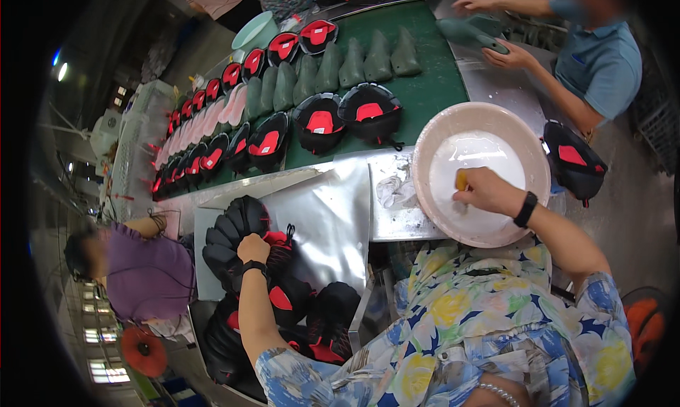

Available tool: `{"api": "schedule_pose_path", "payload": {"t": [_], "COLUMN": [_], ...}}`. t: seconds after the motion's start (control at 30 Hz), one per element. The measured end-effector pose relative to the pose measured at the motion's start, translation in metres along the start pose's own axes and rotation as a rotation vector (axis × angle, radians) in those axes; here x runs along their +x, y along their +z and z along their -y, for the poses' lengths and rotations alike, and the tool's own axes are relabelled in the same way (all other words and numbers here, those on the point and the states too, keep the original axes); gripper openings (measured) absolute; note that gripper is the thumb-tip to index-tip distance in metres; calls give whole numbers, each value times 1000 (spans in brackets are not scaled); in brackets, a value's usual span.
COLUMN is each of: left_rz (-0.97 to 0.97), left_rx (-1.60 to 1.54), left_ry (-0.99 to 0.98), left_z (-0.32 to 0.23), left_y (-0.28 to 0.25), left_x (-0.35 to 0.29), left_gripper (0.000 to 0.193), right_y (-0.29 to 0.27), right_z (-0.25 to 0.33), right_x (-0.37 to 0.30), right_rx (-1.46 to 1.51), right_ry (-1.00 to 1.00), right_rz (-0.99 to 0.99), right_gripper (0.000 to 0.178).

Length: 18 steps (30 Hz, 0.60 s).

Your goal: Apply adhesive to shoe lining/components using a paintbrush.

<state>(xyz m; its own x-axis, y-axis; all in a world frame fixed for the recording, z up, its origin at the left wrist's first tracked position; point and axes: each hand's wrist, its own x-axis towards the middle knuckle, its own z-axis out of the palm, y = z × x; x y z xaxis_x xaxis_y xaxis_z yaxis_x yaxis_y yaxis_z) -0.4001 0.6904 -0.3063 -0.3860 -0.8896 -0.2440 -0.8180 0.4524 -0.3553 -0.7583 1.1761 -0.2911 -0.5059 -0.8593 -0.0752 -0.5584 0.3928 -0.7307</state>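
Observation:
My left hand (253, 250) is closed on a black and red shoe upper (278, 241) at the top of a pile in a metal bin. Other black uppers (333, 311) with red insides lie heaped around and below it. Over a pale round basin (429, 202) on my right, my right hand (489, 191) grips a small yellow-ended tool (462, 178). Its exact kind is partly hidden by my fingers; a paler end shows beneath them. White liquid (489, 152) fills the basin's bottom. A crumpled white cloth (394, 192) lies left of the basin.
Ahead runs a green conveyor (432, 60) with rows of black uppers (319, 122), dark green shoe lasts (352, 66) and pink insole-like pieces (234, 106). One upper (572, 159) stands right of the basin. A co-worker (598, 64) handles lasts (471, 30); another (152, 272) sits left.

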Motion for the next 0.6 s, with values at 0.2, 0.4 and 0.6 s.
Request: {"api": "schedule_pose_path", "payload": {"t": [0.2,0.4,0.6], "left_rz": [-571,-183,314], "left_rx": [-591,-448,-870], "left_ry": [757,1048,889], "left_z": [-75,-144,-144], "left_y": [-81,-25,-25], "left_x": [-54,-75,-78], "left_gripper": [44,58,71], "right_y": [-51,-31,-41], "right_z": [-23,-13,-35], "right_x": [-31,-10,-26], "right_rx": [-42,218,144], "right_ry": [164,4,54], "right_rz": [-217,-268,-378], "right_gripper": [27,27,24]}}
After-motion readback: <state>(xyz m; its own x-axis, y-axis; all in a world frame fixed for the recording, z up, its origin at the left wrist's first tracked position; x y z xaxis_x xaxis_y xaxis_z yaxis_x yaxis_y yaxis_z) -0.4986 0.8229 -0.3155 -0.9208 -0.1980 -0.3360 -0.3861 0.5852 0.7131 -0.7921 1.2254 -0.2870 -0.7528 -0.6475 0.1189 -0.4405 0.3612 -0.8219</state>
